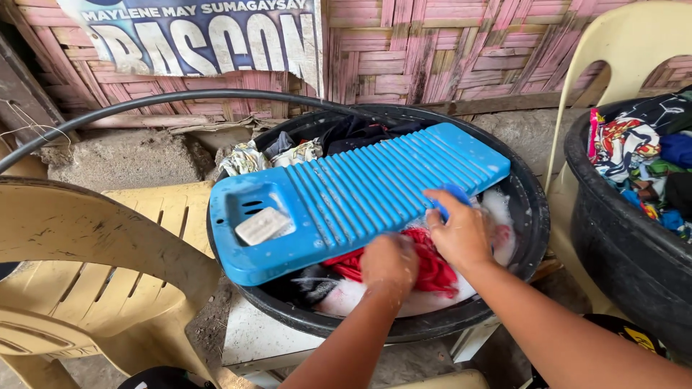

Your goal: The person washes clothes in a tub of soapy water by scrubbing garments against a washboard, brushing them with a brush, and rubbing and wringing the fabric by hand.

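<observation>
My left hand (389, 263) is balled into a fist around a bunch of the red cloth (432, 268), which lies in the suds at the near side of the black basin (530, 216), just below the blue washboard (360, 198). My right hand (461, 230) presses down on the same cloth further along, fingers curled over it; something small and blue (453, 196) shows at my fingertips, and I cannot tell whether I am gripping it or only touching it.

The cloth looks soaked through, so I judge it limp and heavier than it would be dry, and slick with soap. It will fold and slip rather than hold a shape, so a full handful of gathered fabric is the surest place to take it, not a loose edge.

The washboard lies tilted across the basin, stiff ribbed plastic, with a pale bar of soap (263, 225) sitting in the tray at its left end. Dark clothes (360, 133) are piled at the far side of the basin. A second black tub (620, 238) of bright laundry stands to the right, and a cream plastic chair (94, 259) to the left.
</observation>
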